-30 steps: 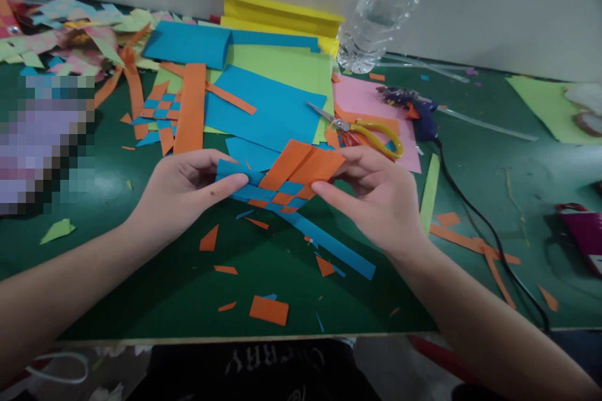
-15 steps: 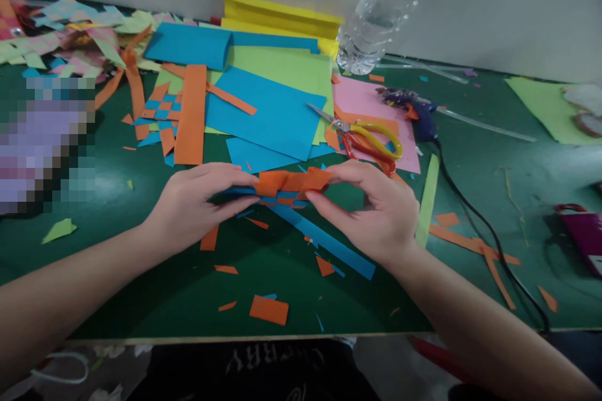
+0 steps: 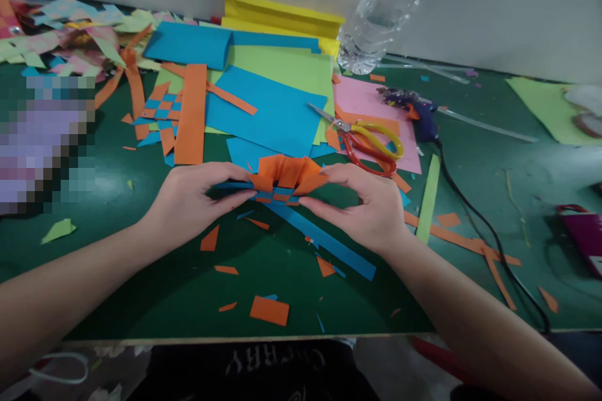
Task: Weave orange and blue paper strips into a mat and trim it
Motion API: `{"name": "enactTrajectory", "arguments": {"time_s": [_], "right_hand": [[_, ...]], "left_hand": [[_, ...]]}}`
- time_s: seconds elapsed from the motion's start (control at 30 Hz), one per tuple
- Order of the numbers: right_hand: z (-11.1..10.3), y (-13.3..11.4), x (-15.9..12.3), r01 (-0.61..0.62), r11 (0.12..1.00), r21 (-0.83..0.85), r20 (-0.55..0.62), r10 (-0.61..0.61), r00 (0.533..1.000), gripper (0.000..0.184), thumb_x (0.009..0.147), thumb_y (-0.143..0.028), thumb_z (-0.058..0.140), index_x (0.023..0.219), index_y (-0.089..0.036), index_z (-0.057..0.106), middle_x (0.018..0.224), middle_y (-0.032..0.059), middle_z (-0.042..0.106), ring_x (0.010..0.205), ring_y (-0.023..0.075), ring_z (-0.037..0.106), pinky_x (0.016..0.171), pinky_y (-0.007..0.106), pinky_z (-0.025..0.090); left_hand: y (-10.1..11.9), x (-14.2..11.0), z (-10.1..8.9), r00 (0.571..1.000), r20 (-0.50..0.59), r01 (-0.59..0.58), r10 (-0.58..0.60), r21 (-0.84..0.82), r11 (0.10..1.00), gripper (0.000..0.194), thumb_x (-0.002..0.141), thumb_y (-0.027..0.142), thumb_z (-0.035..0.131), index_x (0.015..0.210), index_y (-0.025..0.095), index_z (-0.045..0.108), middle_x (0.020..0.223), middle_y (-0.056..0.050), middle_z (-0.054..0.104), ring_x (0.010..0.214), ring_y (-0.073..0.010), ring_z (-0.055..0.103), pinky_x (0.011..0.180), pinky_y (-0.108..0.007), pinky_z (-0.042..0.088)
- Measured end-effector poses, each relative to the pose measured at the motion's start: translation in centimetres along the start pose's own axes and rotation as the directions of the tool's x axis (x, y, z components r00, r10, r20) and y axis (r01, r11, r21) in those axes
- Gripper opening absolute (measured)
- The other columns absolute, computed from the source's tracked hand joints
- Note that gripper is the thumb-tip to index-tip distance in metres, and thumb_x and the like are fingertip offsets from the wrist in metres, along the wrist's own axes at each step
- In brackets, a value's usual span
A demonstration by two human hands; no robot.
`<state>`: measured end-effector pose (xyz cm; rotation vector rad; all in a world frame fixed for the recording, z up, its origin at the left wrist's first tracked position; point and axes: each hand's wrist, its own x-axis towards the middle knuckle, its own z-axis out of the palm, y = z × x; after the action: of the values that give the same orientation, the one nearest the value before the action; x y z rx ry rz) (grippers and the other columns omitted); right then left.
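Note:
Between my two hands is a woven paper piece (image 3: 281, 196) in an orange and blue check, with orange strips fanned up along its far edge. My left hand (image 3: 200, 194) pinches its left end, thumb below and fingers above. The right end is pinched the same way by my right hand (image 3: 360, 200). A long blue paper strip (image 3: 324, 241) runs slantwise on the table below the piece. Just beyond my right hand lie scissors (image 3: 362, 138) with one yellow and one red handle.
A glue gun (image 3: 423, 119) with a black cord lies at right, near a clear bottle (image 3: 371, 31). Blue sheets (image 3: 268, 113), a wide orange strip (image 3: 191, 116) and folded yellow paper (image 3: 282, 12) lie behind. Orange scraps (image 3: 269, 310) dot the front; a blurred-out object (image 3: 40, 144) is at left.
The orange strips on the woven piece now stand up and fan out more. My right hand has shifted slightly left, uncovering more of the scissors' red handle. My left hand has barely moved.

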<state>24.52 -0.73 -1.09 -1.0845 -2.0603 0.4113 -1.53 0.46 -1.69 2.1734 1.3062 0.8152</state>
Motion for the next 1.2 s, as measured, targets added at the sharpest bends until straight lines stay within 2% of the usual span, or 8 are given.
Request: {"name": "enactTrajectory", "arguments": {"time_s": [0.2, 0.4, 0.53, 0.73, 0.93, 1.2], "right_hand": [[0.16, 0.41, 0.0, -0.018, 0.999, -0.033, 0.045, 0.02, 0.999, 0.012, 0.083, -0.034, 0.074, 0.088, -0.024, 0.069, 0.089, 0.0013, 0.077, 0.079, 0.0172, 0.072, 0.074, 0.03, 0.059], [0.45, 0.62, -0.03, -0.011, 0.999, -0.046, 0.06, 0.014, 0.998, 0.011, 0.084, -0.034, 0.073, 0.089, -0.024, 0.07, 0.089, 0.0012, 0.077, 0.078, 0.0171, 0.072, 0.073, 0.029, 0.058], [0.45, 0.62, -0.02, 0.045, 0.999, -0.03, 0.033, -0.044, 0.998, 0.009, 0.084, -0.03, 0.074, 0.088, -0.023, 0.069, 0.089, 0.0008, 0.077, 0.08, 0.0165, 0.073, 0.074, 0.028, 0.058], [0.29, 0.13, -0.02, -0.005, 1.0, 0.008, -0.019, 0.005, 1.0, 0.006, 0.085, -0.03, 0.073, 0.087, -0.025, 0.07, 0.088, -0.0003, 0.077, 0.078, 0.0171, 0.074, 0.072, 0.03, 0.061], [0.46, 0.33, 0.06, 0.071, 0.998, 0.003, -0.053, -0.07, 0.996, 0.007, 0.084, -0.021, 0.073, 0.089, -0.025, 0.073, 0.092, -0.0005, 0.079, 0.082, 0.0177, 0.076, 0.076, 0.03, 0.063], [0.6, 0.77, 0.14, 0.142, 0.99, 0.004, -0.082, -0.141, 0.987, 0.01, 0.084, -0.015, 0.072, 0.089, -0.023, 0.075, 0.091, -0.0001, 0.08, 0.08, 0.0155, 0.076, 0.074, 0.025, 0.063]], "left_hand": [[-0.02, 0.22, 0.02, 0.998, 0.046, 0.036, -0.036, 0.009, 0.999, 0.017, 0.086, 0.04, 0.065, 0.09, 0.025, 0.072, 0.097, -0.001, 0.078, 0.09, -0.022, 0.075, 0.076, -0.027, 0.06], [-0.06, 0.22, 0.08, 0.998, 0.057, 0.019, -0.021, 0.031, 0.999, 0.022, 0.087, 0.042, 0.064, 0.095, 0.024, 0.073, 0.101, -0.003, 0.078, 0.093, -0.0222, 0.074, 0.08, -0.029, 0.06], [-0.28, 0.05, 0.25, 0.999, 0.052, 0.003, -0.005, 0.038, 0.999, 0.026, 0.088, 0.043, 0.064, 0.098, 0.021, 0.073, 0.102, -0.006, 0.078, 0.094, -0.0226, 0.075, 0.082, -0.029, 0.06], [-0.34, 0.16, 0.26, 0.997, 0.069, -0.023, 0.019, 0.055, 0.998, 0.023, 0.089, 0.042, 0.062, 0.093, 0.022, 0.073, 0.102, -0.006, 0.078, 0.096, -0.0237, 0.074, 0.085, -0.032, 0.059], [-0.31, 0.22, 0.21, 0.996, 0.079, -0.051, 0.045, 0.065, 0.997, 0.021, 0.091, 0.039, 0.061, 0.09, 0.021, 0.072, 0.095, -0.004, 0.078, 0.088, -0.0212, 0.074, 0.077, -0.027, 0.058], [-0.23, 0.31, 0.22, 0.992, 0.087, -0.101, 0.092, 0.117, 0.988, 0.028, 0.094, 0.043, 0.055, 0.085, 0.021, 0.07, 0.089, -0.001, 0.076, 0.078, -0.0172, 0.071, 0.07, -0.023, 0.054]]}}
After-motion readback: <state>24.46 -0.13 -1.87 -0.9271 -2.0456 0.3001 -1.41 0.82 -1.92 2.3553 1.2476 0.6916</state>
